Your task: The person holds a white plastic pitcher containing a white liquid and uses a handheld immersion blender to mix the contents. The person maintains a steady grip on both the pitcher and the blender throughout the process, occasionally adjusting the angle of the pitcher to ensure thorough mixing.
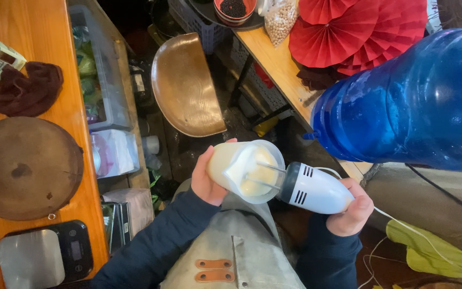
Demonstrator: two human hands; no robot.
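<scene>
Clear plastic cup of pale cream (247,170), tilted at centre, wrapped in the left hand (205,182); metal beaters inside it, on a white electric hand mixer (316,188) clasped by the right hand (353,210); large blue water bottle (413,101) far right, round wooden board (25,167) on the left table

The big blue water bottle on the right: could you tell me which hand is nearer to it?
Right. The right hand, gripping the white hand mixer, sits just below the blue bottle. The left hand holds the clear cup farther away.
</scene>
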